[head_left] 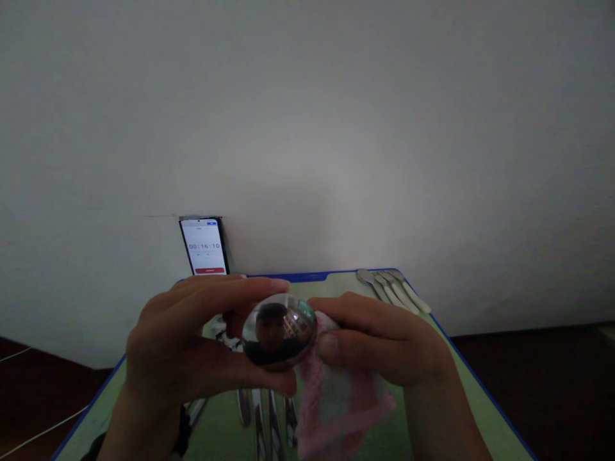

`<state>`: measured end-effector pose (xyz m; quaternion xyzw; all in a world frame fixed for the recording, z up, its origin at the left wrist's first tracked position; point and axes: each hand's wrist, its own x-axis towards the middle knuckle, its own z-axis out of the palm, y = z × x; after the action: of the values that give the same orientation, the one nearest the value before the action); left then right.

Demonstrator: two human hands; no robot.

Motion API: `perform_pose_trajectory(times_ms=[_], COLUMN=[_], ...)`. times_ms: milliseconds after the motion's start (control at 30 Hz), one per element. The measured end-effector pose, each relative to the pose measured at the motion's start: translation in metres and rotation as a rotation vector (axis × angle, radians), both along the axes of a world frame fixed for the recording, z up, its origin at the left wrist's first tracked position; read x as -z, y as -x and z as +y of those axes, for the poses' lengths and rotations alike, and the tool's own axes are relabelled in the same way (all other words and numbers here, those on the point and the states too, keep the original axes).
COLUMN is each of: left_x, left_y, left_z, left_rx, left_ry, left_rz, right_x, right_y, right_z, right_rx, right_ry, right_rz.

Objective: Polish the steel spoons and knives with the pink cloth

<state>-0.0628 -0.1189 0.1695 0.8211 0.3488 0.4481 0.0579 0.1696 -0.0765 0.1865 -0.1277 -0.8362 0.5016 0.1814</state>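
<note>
Close to the camera, a shiny metal spoon (278,333) shows its rounded bowl, with reflections across it; its handle is hidden. My left hand (177,346) curls around the spoon's left side, fingers above and thumb below. My right hand (379,333) pinches a pink and white cloth (343,403) between thumb and fingers against the bowl's right edge. The rest of the cloth hangs down below the right hand. Underneath the hands, several metal cutlery pieces (273,422) lie on the table, partly covered by hands and cloth.
A phone (204,246) with a running-time display leans on the wall (307,128) behind the table. Several pieces of cutlery with pale handles (396,291) lie at the far right corner of the green table (461,397), which has a blue edge.
</note>
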Motion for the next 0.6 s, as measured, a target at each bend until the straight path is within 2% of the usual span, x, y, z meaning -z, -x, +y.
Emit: perform_pose_trajectory(times_ms=[133, 267, 600], left_x=[0.000, -0.001, 0.006], left_y=[-0.001, -0.004, -0.012], left_z=[0.002, 0.002, -0.002], left_rx=[0.032, -0.027, -0.072], left_ry=[-0.018, -0.042, -0.060], left_rz=[-0.003, -0.021, -0.158], right_x=[0.000, 0.000, -0.003], right_y=[0.000, 0.001, 0.000], right_z=[0.000, 0.001, 0.001], right_rx=[-0.006, -0.035, -0.021], right_ry=[0.008, 0.026, -0.002], right_rz=[-0.016, 0.018, -0.015])
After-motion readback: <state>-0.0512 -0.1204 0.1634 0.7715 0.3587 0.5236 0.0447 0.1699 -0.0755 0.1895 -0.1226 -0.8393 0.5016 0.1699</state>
